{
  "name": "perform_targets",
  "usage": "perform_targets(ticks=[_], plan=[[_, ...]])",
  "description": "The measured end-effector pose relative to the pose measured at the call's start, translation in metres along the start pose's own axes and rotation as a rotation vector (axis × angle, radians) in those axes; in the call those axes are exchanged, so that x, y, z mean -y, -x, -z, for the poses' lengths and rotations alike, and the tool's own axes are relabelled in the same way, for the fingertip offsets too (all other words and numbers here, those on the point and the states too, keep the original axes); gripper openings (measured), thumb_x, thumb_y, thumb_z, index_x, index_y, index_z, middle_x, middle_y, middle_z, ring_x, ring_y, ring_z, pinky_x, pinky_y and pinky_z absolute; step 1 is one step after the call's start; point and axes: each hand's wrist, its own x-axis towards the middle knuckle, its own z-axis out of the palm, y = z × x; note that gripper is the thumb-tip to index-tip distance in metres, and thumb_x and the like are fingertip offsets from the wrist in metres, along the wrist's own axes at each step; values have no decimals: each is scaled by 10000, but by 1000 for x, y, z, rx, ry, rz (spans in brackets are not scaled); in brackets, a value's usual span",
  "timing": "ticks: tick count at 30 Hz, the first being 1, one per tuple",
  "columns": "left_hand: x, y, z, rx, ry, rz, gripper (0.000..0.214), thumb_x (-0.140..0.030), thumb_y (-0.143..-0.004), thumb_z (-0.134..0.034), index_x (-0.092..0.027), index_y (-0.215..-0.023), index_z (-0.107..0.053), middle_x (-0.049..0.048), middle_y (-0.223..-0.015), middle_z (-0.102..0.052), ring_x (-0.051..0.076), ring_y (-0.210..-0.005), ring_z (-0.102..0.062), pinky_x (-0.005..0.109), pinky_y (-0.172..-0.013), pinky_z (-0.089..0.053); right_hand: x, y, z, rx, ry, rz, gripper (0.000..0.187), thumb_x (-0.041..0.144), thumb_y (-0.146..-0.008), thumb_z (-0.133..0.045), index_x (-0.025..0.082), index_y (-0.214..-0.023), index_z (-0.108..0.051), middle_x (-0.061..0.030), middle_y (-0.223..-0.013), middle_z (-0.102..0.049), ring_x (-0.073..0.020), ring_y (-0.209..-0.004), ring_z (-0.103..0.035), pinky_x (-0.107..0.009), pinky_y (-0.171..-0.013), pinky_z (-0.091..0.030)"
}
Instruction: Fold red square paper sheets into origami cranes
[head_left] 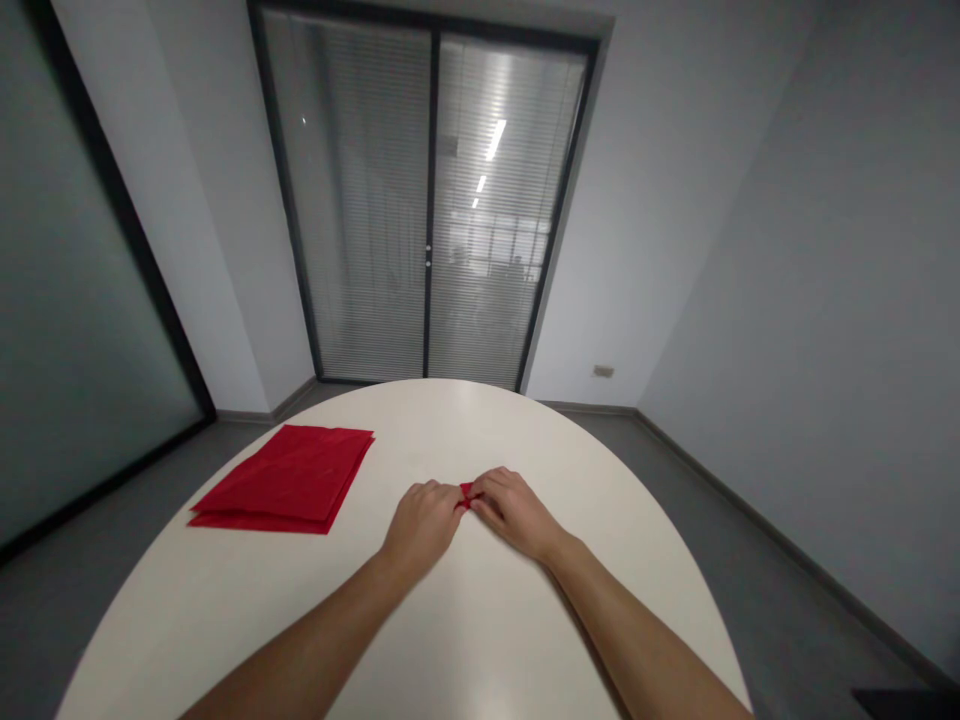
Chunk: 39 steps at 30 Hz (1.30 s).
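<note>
Between my two hands is a small folded piece of red paper (466,492), mostly covered by my fingers. My left hand (424,520) closes on its left side, with the fingertips curled in. From the right, my right hand (516,508) pinches the same piece between thumb and fingers. Both hands rest low over the middle of the white table (465,620). Off to the left lies a stack of flat red paper sheets (289,475), apart from my hands.
The round tabletop ends in a curved edge ahead and to both sides. Beyond it stand a dark-framed glass door with blinds (431,200), a frosted glass panel (82,300) on the left and a plain wall (825,300) on the right. A wall socket (603,371) sits low.
</note>
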Motion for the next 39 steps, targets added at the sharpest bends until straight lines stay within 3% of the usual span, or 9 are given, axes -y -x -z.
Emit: perform_targets(ticks=[7, 14, 20, 23, 27, 29, 32, 35, 39], plan=[[4, 3, -1, -91, 93, 61, 218, -186, -958, -470, -218, -1023, -676, 50, -970, -744, 219, -892, -674, 329, -812, -458, -7, 2, 1, -51, -25, 28, 307, 199, -855, -701, 219, -1150, -621, -69, -1096, -686, -241, -1058, -590, -409, -963, -421], [2, 4, -2, -140, 136, 42, 161, -285, -958, -521, -219, -946, -666, 35, -912, -733, 222, -847, -653, 338, -787, -447, -11, 2, 5, -44, 15, 5, 79, 238, -919, -649, 222, -982, -693, -51, -946, -721, -230, -1036, -608, -392, -950, -420], [3, 3, 1, -186, 131, -39, 140, -249, -956, -545, -218, -941, -681, 44, -942, -719, 228, -926, -613, 350, -829, -453, -10, 3, 12, -22, -43, -68, 136, 291, -934, -622, 218, -962, -733, -55, -927, -743, -214, -904, -644, -364, -872, -452], [4, 3, -1, -227, 198, -6, 179, -252, -974, -518, -221, -959, -694, 35, -933, -730, 221, -917, -618, 352, -847, -462, -15, 5, 13, -41, -207, -198, 152, 328, -909, -643, 223, -958, -741, -49, -934, -754, -204, -851, -663, -339, -806, -485], [5, 1, -6, -306, 388, 141, 191, -281, -959, -534, -222, -1007, -710, 39, -980, -741, 214, -931, -651, 346, -870, -482, -26, 4, 9, -227, -528, -374, 308, 389, -805, -743, 200, -1045, -702, -61, -933, -748, -221, -875, -691, -367, -837, -515], [5, -1, -10, -327, 525, 235, 205, -319, -942, -554, -220, -1016, -716, 44, -990, -748, 209, -909, -672, 338, -852, -496, -27, 1, 5, -284, -749, -392, 475, 420, -753, -785, 200, -1148, -639, -57, -925, -744, -219, -865, -699, -380, -844, -524], [4, -6, -13, -315, 770, 295, 237, -376, -912, -572, -202, -973, -720, 51, -967, -761, 204, -869, -692, 320, -802, -517, -21, -3, -1, -228, -1039, -378, 581, 451, -721, -816, 225, -1200, -576, -55, -964, -750, -213, -893, -704, -365, -840, -526], [1, -10, -15, -264, 1011, 316, 277, -420, -860, -607, -172, -956, -682, 60, -883, -761, 202, -808, -703, 309, -744, -533, -11, -5, -5, -158, -1129, -420, 470, 510, -737, -796, 199, -1049, -634, -67, -926, -752, -205, -834, -703, -338, -783, -532], [-3, -10, -19, -156, 1209, 330, 311, -430, -822, -632, -169, -988, -610, 36, -753, -733, 201, -729, -709, 303, -687, -544, -9, -8, -7, -201, -1125, -517, 486, 570, -714, -790, 177, -972, -667, -55, -828, -734, -183, -705, -677, -308, -663, -531]])
